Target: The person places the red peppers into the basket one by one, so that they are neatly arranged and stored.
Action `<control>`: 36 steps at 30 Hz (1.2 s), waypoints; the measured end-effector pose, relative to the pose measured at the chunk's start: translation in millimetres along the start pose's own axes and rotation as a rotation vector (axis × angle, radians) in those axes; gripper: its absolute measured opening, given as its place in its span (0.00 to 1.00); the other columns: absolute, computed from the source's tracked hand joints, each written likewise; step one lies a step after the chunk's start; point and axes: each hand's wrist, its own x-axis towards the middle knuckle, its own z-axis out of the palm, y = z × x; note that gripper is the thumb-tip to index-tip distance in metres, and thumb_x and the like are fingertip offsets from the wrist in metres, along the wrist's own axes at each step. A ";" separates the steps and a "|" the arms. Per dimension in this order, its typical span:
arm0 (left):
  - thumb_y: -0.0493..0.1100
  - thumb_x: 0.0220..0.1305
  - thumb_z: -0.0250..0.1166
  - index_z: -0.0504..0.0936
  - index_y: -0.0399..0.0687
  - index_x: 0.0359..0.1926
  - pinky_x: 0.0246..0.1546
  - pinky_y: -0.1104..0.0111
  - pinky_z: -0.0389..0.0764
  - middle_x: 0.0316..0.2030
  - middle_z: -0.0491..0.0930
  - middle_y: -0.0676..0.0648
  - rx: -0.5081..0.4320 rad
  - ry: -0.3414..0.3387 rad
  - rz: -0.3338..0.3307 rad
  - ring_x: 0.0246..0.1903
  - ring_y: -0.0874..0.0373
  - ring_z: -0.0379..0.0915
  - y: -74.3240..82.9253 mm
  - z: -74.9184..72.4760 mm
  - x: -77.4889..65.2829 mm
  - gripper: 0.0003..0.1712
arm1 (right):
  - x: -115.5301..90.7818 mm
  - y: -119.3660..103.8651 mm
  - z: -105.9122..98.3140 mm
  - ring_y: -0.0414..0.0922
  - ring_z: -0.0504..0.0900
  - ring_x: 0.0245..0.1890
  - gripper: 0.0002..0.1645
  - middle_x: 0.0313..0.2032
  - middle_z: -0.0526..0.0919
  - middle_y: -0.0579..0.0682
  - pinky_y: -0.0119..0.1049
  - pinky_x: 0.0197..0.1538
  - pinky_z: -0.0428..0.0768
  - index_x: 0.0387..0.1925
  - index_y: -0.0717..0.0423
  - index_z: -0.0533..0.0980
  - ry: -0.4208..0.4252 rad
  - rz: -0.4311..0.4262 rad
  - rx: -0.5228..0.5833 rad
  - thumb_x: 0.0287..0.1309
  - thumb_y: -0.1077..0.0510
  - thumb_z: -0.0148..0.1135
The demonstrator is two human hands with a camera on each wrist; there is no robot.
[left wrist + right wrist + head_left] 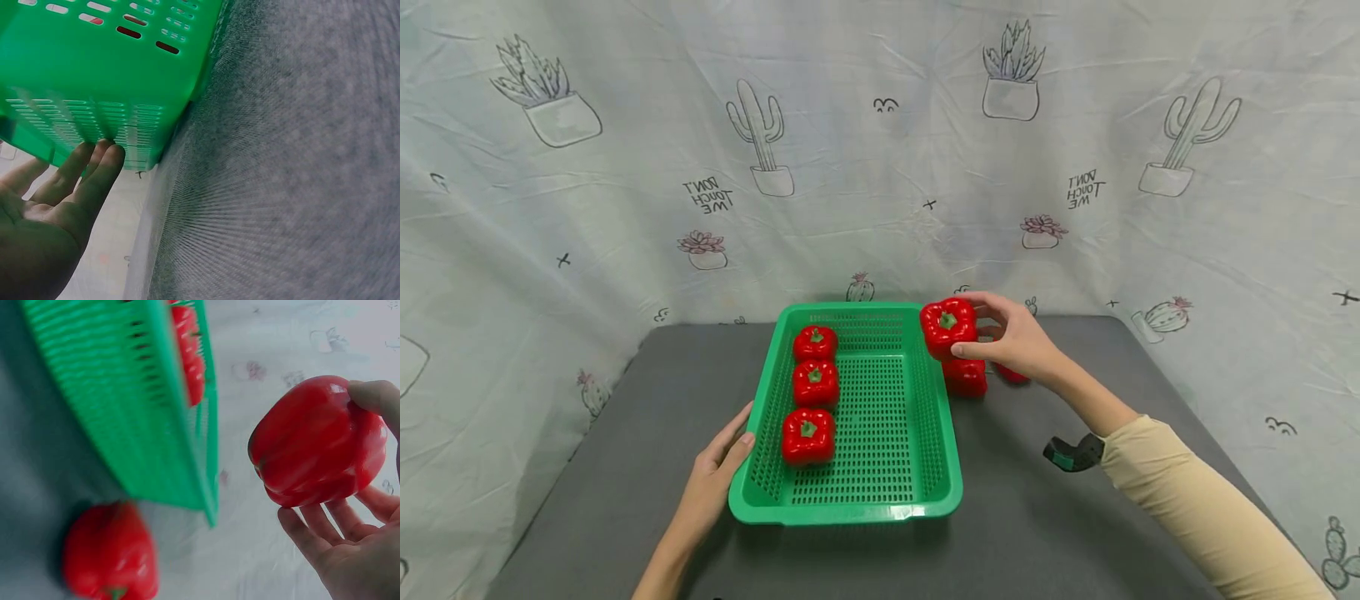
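My right hand [1011,337] holds a red bell pepper [947,327] by its sides, between thumb and fingers, above the right rim of a green plastic basket [846,515]. The right wrist view shows the held pepper [322,444] raised off the table. Inside the basket, three red bell peppers [808,437] stand in a row along the left wall, stems up. My left hand [718,462] rests against the basket's left side, and in the left wrist view its fairly straight fingers [100,178] touch the perforated outer wall.
On the grey table [1030,517], a red pepper [966,379] lies just right of the basket. Another red pepper [1011,375] shows partly behind my right hand. A black wrist strap [1075,454] is by the right forearm. A printed cloth [880,167] hangs behind.
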 end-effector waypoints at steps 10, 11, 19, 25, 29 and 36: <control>0.53 0.78 0.51 0.58 0.64 0.76 0.51 0.72 0.74 0.72 0.57 0.49 -0.011 -0.001 0.003 0.65 0.58 0.62 -0.2 -3.9 -5.5 0.29 | 64.1 -26.3 44.4 0.51 0.76 0.53 0.38 0.53 0.78 0.50 0.46 0.49 0.79 0.64 0.52 0.71 -0.048 0.007 0.025 0.52 0.54 0.76; 0.52 0.78 0.50 0.58 0.63 0.76 0.51 0.72 0.74 0.72 0.57 0.48 -0.009 -0.003 0.009 0.65 0.57 0.62 -0.3 -4.6 -5.8 0.29 | 70.1 -26.2 49.2 0.51 0.76 0.52 0.39 0.52 0.78 0.50 0.46 0.49 0.79 0.64 0.52 0.71 -0.032 0.025 0.035 0.51 0.53 0.76; 0.52 0.78 0.51 0.58 0.65 0.76 0.51 0.71 0.74 0.71 0.59 0.49 -0.001 -0.008 0.043 0.62 0.62 0.65 -2.5 -5.7 -4.8 0.29 | 100.9 -7.5 83.2 0.49 0.78 0.51 0.43 0.56 0.75 0.52 0.42 0.50 0.79 0.65 0.55 0.71 0.031 0.278 0.097 0.49 0.54 0.78; 0.49 0.78 0.50 0.59 0.65 0.75 0.51 0.70 0.74 0.71 0.60 0.49 0.000 -0.024 0.088 0.62 0.60 0.66 -3.7 -4.5 -3.8 0.28 | 105.9 2.4 90.8 0.50 0.78 0.50 0.43 0.60 0.69 0.53 0.43 0.48 0.80 0.66 0.54 0.70 0.008 0.357 0.053 0.49 0.56 0.78; 0.51 0.78 0.51 0.60 0.66 0.75 0.51 0.71 0.74 0.71 0.60 0.51 0.009 -0.015 0.078 0.63 0.60 0.65 -2.2 -6.4 -4.9 0.28 | 107.8 6.6 98.8 0.51 0.80 0.47 0.42 0.58 0.70 0.54 0.44 0.47 0.81 0.65 0.57 0.70 -0.016 0.373 0.071 0.49 0.59 0.77; 0.48 0.78 0.50 0.59 0.63 0.76 0.52 0.70 0.74 0.71 0.60 0.49 -0.018 -0.032 0.101 0.64 0.57 0.65 -2.0 -8.8 -7.9 0.28 | 108.6 9.7 113.6 0.53 0.80 0.47 0.40 0.56 0.72 0.56 0.49 0.51 0.79 0.64 0.60 0.71 -0.012 0.402 0.113 0.47 0.66 0.76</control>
